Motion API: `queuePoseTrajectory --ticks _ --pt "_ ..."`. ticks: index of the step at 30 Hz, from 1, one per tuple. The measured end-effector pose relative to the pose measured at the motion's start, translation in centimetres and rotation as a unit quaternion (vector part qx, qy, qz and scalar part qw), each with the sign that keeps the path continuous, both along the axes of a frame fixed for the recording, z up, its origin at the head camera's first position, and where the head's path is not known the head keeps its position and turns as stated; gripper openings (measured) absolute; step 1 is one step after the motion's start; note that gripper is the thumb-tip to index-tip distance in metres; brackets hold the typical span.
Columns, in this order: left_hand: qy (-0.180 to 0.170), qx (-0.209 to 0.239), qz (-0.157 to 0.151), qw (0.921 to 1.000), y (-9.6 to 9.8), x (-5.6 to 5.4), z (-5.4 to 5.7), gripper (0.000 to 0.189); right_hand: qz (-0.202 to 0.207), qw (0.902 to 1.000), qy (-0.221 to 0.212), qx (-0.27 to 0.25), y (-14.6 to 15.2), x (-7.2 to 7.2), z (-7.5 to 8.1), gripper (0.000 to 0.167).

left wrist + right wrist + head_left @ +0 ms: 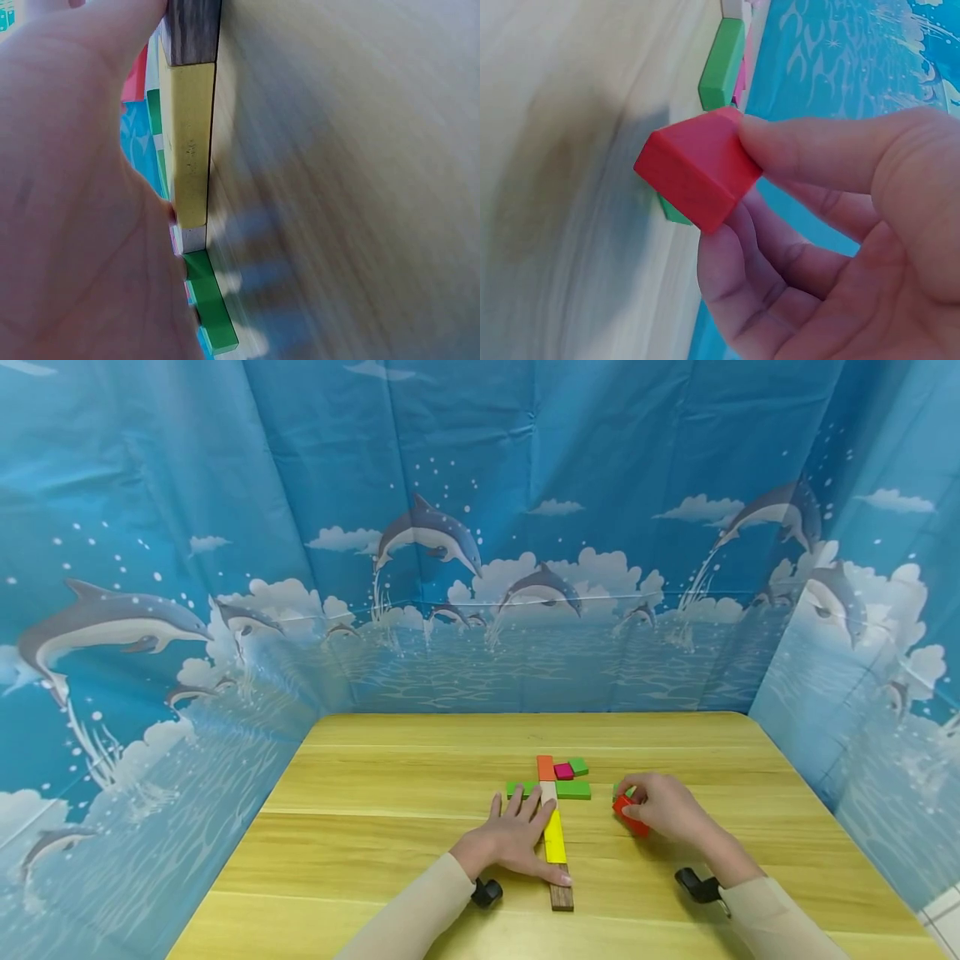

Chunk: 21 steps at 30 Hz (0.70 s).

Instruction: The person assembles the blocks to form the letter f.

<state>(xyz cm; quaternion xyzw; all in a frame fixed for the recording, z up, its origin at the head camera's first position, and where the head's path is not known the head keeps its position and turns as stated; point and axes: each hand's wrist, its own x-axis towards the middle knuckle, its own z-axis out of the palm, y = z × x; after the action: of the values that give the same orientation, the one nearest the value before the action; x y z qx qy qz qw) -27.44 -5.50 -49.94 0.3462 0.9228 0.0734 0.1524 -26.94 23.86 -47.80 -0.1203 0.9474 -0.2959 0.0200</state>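
Note:
My left hand (515, 841) lies with fingers spread over a row of flat blocks, its thumb across the dark brown block (562, 902). Beyond that, the row runs through a yellow block (554, 843), a white block (548, 791) and an orange block (545, 767). A green block (573, 790) juts out to the right of the white one, and another green block (211, 307) to the left, partly hidden by fingers. My right hand (670, 812) pinches a red block (697, 165) between thumb and fingers. Behind it shows part of a green block (673, 212).
A magenta block (563, 772) and a small green block (578, 767) lie to the right of the orange one. The wooden table (360, 843) is bounded at the back and sides by a blue dolphin-print curtain (465, 668). Each wrist wears a black device (697, 886).

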Motion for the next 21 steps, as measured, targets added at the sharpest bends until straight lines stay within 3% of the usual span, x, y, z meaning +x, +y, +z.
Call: queuePoseTrajectory --ticks 21 --pt "0.006 -0.011 0.012 0.9998 0.2 -0.1 -0.3 0.121 -0.031 0.9989 0.034 -0.007 -1.9 -3.3 2.1 0.023"
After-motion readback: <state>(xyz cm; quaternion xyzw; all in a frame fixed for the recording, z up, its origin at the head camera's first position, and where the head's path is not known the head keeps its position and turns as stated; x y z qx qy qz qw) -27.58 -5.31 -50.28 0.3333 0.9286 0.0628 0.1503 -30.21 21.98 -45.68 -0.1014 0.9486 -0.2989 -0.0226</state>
